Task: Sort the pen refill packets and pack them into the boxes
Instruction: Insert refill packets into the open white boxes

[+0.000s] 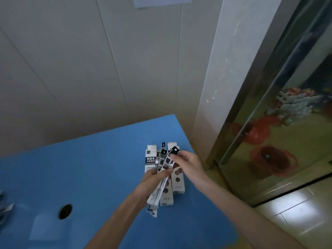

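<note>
The left hand (154,178) held a fanned bunch of long, narrow black-and-white pen refill packets (162,174), its grip closed round their middle above the blue counter (86,169). The right hand (186,163) pinched the black top tab of one packet (173,151) in a narrow grip. Just beyond and beneath both grips, three slim white cardboard boxes (177,180) lay side by side on the counter. The leftmost box (150,159) bore a black label with white Chinese characters, too blurred to read with certainty. A dark round hole (65,211) sat well left of the left hand.
</note>
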Available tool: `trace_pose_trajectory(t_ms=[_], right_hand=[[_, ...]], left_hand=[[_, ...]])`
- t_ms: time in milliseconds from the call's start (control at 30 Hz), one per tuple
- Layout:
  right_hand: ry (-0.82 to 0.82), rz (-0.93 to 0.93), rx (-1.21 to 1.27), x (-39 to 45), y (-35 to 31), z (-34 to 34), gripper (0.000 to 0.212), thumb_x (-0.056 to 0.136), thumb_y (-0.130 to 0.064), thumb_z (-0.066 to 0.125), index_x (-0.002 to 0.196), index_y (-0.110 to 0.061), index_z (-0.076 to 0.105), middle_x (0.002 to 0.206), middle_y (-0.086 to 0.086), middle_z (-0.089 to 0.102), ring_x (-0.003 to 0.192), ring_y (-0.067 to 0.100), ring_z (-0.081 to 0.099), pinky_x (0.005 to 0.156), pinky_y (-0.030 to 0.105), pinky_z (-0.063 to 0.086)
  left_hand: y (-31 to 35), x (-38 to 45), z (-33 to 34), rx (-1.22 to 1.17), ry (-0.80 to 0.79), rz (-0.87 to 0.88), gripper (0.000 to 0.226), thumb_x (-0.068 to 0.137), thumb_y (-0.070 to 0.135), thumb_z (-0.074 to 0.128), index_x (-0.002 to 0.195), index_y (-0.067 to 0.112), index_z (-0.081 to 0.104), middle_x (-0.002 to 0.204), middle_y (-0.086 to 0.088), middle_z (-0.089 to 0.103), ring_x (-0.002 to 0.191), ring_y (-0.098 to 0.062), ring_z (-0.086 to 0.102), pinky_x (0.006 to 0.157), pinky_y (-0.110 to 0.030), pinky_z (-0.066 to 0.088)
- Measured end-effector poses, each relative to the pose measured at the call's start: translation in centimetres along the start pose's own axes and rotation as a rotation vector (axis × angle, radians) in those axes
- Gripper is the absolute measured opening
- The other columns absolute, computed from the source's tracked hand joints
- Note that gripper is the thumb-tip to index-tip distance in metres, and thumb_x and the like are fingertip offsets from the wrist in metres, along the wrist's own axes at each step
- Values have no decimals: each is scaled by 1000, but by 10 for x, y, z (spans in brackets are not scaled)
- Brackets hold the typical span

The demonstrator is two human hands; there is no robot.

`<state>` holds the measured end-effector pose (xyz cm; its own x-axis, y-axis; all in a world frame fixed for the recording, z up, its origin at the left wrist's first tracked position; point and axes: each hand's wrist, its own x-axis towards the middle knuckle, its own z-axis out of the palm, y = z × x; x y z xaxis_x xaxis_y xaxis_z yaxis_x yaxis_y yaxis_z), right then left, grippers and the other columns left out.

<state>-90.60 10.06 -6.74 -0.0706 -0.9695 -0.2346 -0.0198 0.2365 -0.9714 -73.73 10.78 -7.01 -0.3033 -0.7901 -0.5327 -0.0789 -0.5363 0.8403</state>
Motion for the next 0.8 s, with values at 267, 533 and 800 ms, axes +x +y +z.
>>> trace_pose_trajectory(t_ms=[267,533,800], right_hand=[[-182,96,-91,46,16,-43,50,78,-52,85,74,-5,66,61,5,49,52,15,42,51,32,32],[-305,138,-3,93,28,-76,52,86,-52,78,75,-6,57,63,10,48,58,23,45,51,32,36],[-361,174,-31,132,29,-107,48,91,-45,73,89,2,63,59,3,59,51,20,57,56,38,46]], left_hand=[[15,30,38,93,117,51,25,87,31,81,97,11,72,85,-10,76,75,-19,71,69,-25,58],[19,53,79,-39,250,-135,60,78,59,80,107,8,74,91,-11,78,77,-19,71,79,-36,55],[21,66,111,-186,442,-168,73,74,66,78,108,2,72,93,-18,75,67,-19,64,68,-32,51]])
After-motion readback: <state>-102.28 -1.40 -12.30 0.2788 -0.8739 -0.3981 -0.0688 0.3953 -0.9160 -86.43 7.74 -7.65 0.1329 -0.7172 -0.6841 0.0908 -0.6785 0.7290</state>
